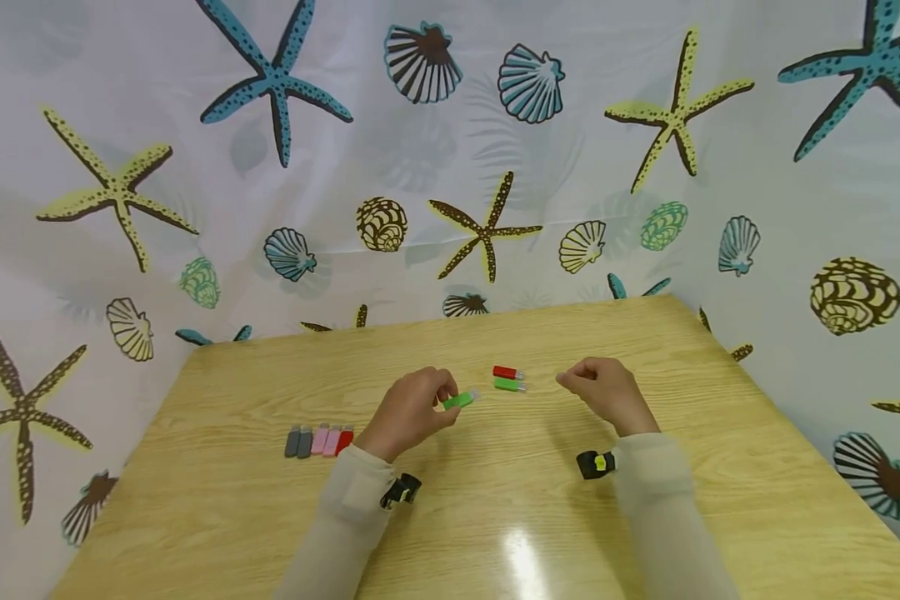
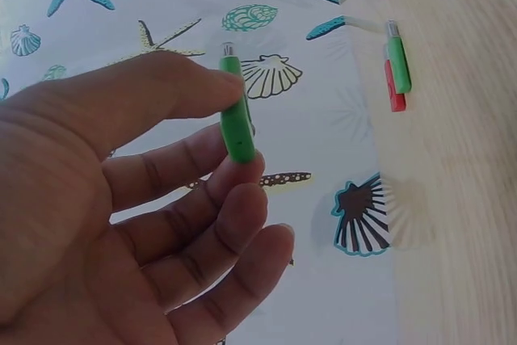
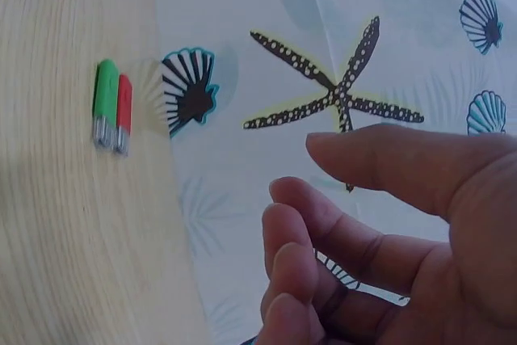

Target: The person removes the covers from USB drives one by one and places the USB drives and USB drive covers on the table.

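Observation:
My left hand pinches a green USB stick between thumb and fingers, with its silver end pointing away from the palm. The stick is held above the table, left of a pair lying side by side: a red USB stick and another green USB stick. Their metal ends face right in the head view. On the other side of this pair, my right hand hovers over the table with loosely bent fingers. A gap shows between its thumb and index finger, and it holds nothing.
A close row of several USB sticks lies left of my left hand: grey ones, pink ones and a red one. The wooden table ends at a cloth backdrop printed with starfish and shells.

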Demonstrator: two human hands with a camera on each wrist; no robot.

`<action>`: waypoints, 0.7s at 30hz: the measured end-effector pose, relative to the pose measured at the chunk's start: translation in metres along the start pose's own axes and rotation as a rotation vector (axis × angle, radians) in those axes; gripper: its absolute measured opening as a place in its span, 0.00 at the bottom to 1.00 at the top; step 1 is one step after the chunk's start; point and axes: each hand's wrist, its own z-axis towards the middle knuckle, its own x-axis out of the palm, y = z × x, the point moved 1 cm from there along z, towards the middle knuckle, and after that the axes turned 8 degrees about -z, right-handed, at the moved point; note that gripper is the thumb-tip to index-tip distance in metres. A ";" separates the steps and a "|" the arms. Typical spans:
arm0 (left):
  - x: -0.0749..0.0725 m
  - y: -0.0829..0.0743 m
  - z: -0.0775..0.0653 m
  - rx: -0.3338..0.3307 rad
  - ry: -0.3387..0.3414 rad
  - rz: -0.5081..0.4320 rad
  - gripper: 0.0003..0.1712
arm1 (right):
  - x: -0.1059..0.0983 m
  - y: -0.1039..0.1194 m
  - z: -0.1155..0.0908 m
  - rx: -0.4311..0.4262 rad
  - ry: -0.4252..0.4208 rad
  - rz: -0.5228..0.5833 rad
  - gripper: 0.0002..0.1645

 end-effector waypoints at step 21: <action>-0.038 -0.034 -0.022 0.139 -0.004 0.021 0.11 | 0.020 0.078 -0.030 -0.270 0.227 0.148 0.20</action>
